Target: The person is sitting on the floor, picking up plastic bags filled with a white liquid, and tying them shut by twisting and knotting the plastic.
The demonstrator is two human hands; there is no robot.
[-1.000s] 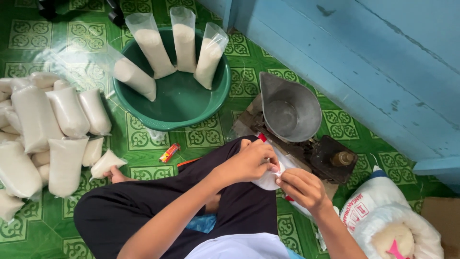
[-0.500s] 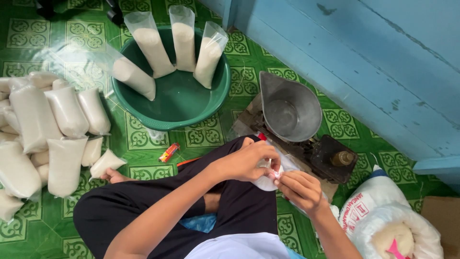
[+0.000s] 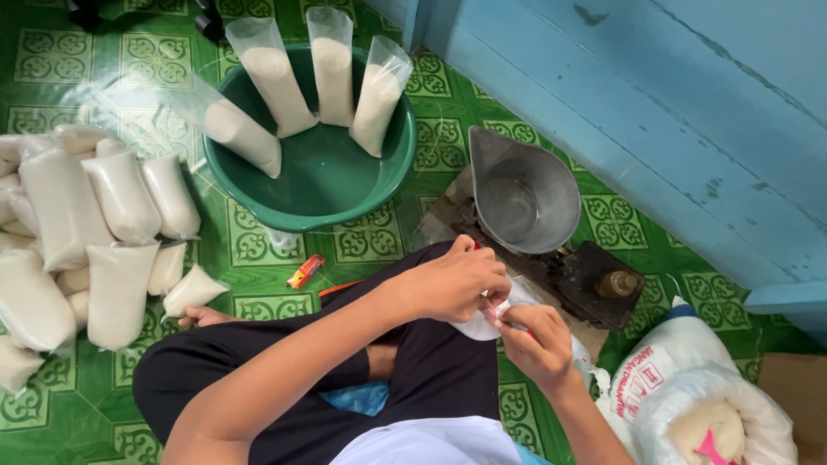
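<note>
The person sits cross-legged on the floor (image 3: 362, 245), and both hands meet over the right knee on a small clear bag (image 3: 482, 325) of white grain. The left hand (image 3: 457, 280) is closed over the bag's neck from above; the right hand (image 3: 536, 337) pinches it from below, fingers clamped on the plastic, with something red just showing between them. By the look of it the step in hand is closing the bag's mouth, and the next move would call for a firm hold on the neck while the tie is drawn tight, so that no grain spills. Ahead, a green basin (image 3: 323, 176) holds four filled bags (image 3: 332, 69) leaning open-mouthed against its rim. A pile of closed bags (image 3: 86, 232) lies along the floor's left edge. Right of the basin stands a scale (image 3: 594, 280) with a grey metal scoop pan (image 3: 521, 194). A small red-and-yellow lighter (image 3: 305, 270) lies near the basin. A white sack (image 3: 706, 405) of grain stands open at the lower right. The floor is green patterned tile; a blue wall (image 3: 655, 112) runs along its right side.
</note>
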